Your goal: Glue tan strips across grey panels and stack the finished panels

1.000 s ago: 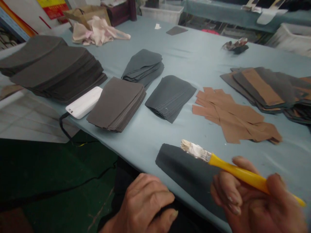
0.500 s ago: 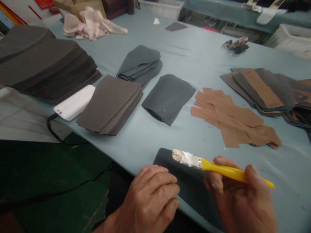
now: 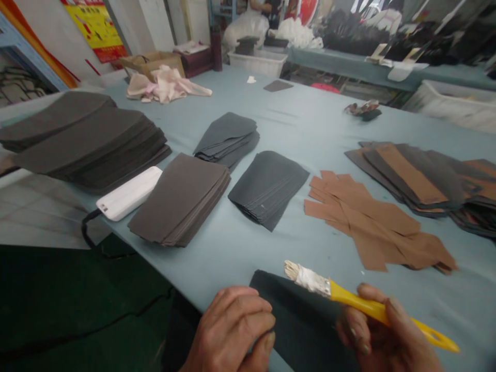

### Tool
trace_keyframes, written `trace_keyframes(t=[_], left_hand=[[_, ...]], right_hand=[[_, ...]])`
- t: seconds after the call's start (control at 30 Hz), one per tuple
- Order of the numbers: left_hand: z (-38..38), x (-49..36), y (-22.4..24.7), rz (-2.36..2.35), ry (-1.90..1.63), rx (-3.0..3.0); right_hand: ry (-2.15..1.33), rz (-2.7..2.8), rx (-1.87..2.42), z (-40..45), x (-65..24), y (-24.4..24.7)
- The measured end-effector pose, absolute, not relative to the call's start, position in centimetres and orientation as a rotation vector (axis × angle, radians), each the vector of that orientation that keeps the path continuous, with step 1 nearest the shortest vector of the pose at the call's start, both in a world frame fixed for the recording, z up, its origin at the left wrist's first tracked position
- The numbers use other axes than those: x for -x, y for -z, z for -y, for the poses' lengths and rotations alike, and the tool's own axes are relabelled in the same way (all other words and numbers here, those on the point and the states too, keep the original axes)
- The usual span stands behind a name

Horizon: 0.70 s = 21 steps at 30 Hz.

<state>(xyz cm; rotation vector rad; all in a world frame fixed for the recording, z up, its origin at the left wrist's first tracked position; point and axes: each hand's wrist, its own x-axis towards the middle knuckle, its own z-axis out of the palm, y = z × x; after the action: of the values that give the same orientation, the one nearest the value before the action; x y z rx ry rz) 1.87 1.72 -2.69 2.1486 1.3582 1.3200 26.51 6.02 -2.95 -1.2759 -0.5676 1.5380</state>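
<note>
My right hand (image 3: 387, 330) is closed around the yellow handle of a brush (image 3: 360, 305), whose pale, white-crusted bristles point left. Below the bristles a dark fabric piece (image 3: 298, 315) lies at the table's near edge. At its left side is my left hand (image 3: 236, 330), its fingers curled together; whether anything is pinched in them is hidden. Farther up lie a grey-brown stack (image 3: 180, 199) and a dark grey stack (image 3: 269, 186). Brown strips (image 3: 364, 217) are spread in a loose pile to the right.
Large dark stacks (image 3: 89, 139) and a white device (image 3: 129, 194) with a black cable lie on the left. More grey pieces (image 3: 414, 170) are at the right. Pink cloth (image 3: 166, 85), a cardboard box (image 3: 151, 64) and white bins (image 3: 261, 64) stand farther back. A person's arm (image 3: 259, 6) shows in the background.
The camera view has tilted up, showing more of the room, and the table's contents appear lower. Both hands keep nearly the same pose, with the brush still over the dark piece.
</note>
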Motion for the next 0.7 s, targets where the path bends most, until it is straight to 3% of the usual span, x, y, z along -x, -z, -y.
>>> trace_keyframes(t=[0.7], left_hand=[[-1.2, -2.6, 3.4, -1.394, -1.341, -2.139]], right_hand=[[-1.343, 0.497, 1.397, -6.7, -26.3, -0.4]])
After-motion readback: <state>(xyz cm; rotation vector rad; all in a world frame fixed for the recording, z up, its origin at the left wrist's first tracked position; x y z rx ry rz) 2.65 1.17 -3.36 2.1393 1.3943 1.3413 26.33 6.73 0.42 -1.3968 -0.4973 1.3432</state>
